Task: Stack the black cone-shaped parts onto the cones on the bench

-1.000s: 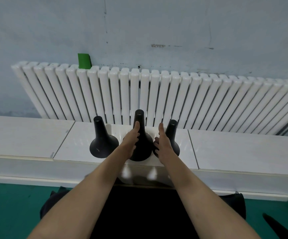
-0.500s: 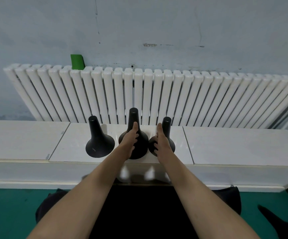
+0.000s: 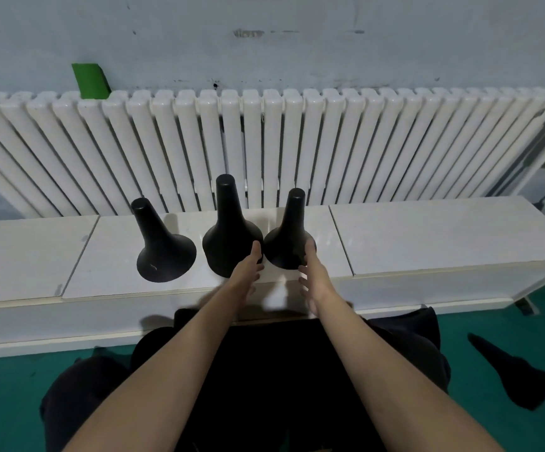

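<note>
Your three black cones stand upright in a row on the middle slab of the white bench (image 3: 427, 243): the left cone (image 3: 161, 252) sits apart with bare slab around it, while the middle cone (image 3: 228, 236) and right cone (image 3: 289, 239) have their bases almost touching, close to the slab's front edge. Your left hand (image 3: 248, 272) lies open with its fingers against the middle cone's base, gripping nothing. Your right hand (image 3: 311, 272) is open too, fingers spread at the right cone's base, with free bench to its right and the radiator (image 3: 395, 151) close behind
</note>
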Tool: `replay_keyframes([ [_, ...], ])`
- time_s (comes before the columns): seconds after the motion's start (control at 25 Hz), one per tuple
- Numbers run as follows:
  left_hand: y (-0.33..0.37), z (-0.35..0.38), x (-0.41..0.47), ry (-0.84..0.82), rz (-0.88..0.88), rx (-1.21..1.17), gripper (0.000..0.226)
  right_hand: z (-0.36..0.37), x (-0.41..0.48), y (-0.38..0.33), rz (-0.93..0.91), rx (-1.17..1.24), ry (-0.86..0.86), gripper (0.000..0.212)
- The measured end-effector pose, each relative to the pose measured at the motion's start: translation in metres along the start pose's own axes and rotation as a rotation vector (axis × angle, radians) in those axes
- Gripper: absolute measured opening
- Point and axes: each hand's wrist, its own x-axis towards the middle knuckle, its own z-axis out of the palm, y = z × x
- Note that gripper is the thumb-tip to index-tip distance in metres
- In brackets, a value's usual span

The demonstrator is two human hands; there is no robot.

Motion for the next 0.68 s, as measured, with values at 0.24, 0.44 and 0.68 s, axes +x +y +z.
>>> replay_keyframes([
  [0.24, -0.035, 0.027, 0.025, -0.041, -0.024, 0.066, 0.072, -0.034, 0.016, 0.031, 0.07, -0.003, 0.093, 0.084],
  [0.44, -0.07, 0.052, 0.043, -0.096, -0.132, 0.136, 0.073, -0.071, 0.026, 0.061, 0.143, 0.071, 0.161, 0.082],
  [0.68, -0.102, 0.086, 0.073, -0.145, -0.245, 0.202, 0.076, -0.123, 0.048, 0.085, 0.215, 0.159, 0.238, 0.081],
])
